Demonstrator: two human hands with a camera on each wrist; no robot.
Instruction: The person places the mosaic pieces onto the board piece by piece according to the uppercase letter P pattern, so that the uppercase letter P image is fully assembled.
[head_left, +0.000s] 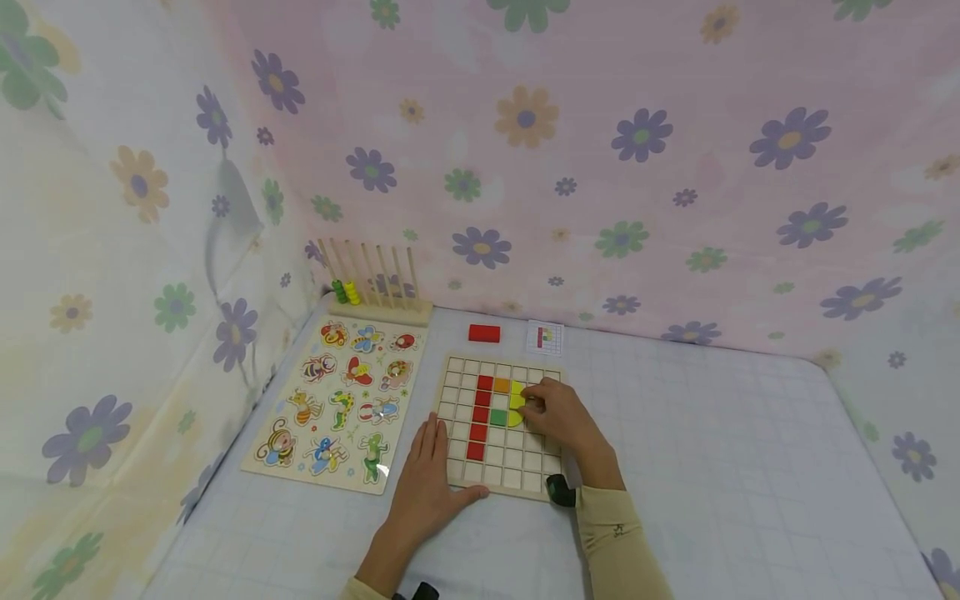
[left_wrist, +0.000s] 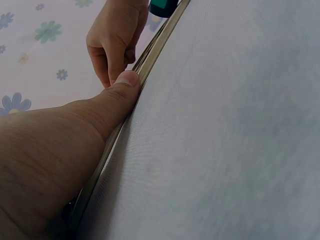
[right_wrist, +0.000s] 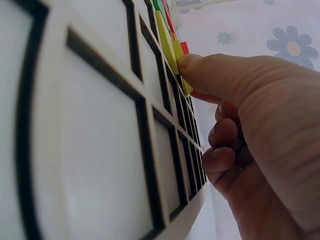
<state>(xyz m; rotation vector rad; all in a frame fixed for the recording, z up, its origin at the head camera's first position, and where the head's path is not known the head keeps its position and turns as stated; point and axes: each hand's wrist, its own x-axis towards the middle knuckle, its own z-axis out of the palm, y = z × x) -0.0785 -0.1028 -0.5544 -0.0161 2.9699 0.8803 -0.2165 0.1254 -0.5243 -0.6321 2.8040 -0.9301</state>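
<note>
A wooden grid board (head_left: pixel 512 478) lies flat on the white-covered table. In it sit a column of red tiles (head_left: pixel 480 414), an orange tile (head_left: pixel 502 385), a green tile (head_left: pixel 498 417) and rounded yellow tiles. My right hand (head_left: pixel 561 418) pinches a yellow tile (right_wrist: pixel 178 50) between thumb and forefinger at the board's surface; its other fingers curl inward. Along the board's left and near edges rests my left hand (head_left: pixel 424 492), fingers straight and thumb spread. The left wrist view shows that thumb (left_wrist: pixel 112 97) against the board's edge.
To the left lies an insect puzzle board (head_left: pixel 262 469) with several pictured pieces. Behind it stands a wooden peg rack (head_left: pixel 378 312) with green and yellow beads. Beyond the grid are a red block (head_left: pixel 484 333) and a pattern card (head_left: pixel 545 337). Flowered cloth walls (head_left: pixel 562 225) surround the table.
</note>
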